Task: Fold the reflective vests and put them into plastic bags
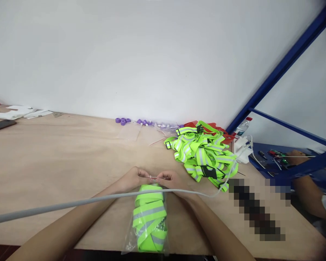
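Note:
A clear plastic bag lies at the table's front edge with a folded neon-green reflective strap inside. At its far end, my left hand pinches the bag's gathered mouth from the left. Opposite it, my right hand pinches the same spot, thumbs and fingertips nearly meeting. Something thin, perhaps a tie, shows between the fingertips, too small to make out. To the right of my hands is a tangled heap of green reflective straps with black buckles.
A grey cable crosses in front of my forearms. Purple rolls and flat clear bags lie near the wall. At left are a dark phone-like slab and white papers. Beyond the blue frame, another person's arm shows.

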